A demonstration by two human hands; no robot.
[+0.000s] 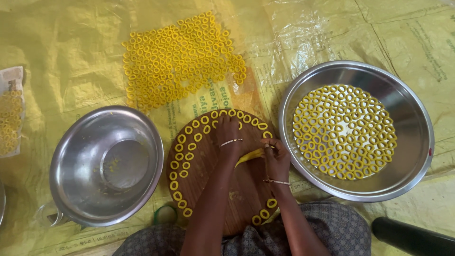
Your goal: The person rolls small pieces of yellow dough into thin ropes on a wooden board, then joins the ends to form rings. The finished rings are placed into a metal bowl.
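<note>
We've got the left hand [229, 132] pressed flat at the board's [213, 189] twelve o'clock, right hand [275, 159] pinching the soft yellow dough rope [250, 156] near its end, likely fragile, mid-board.

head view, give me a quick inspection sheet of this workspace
surface: yellow plastic sheet, creased.
job's things: round wooden board edged with yellow dough rings; dough strip between the hands.
clutter: near-empty steel bowl; steel basin of rings; loose ring patch on the sheet.
grippers: left hand on the board; right hand pinching the strip.
cables: nothing seen.
surroundings: dark cylinder lower right.
</note>
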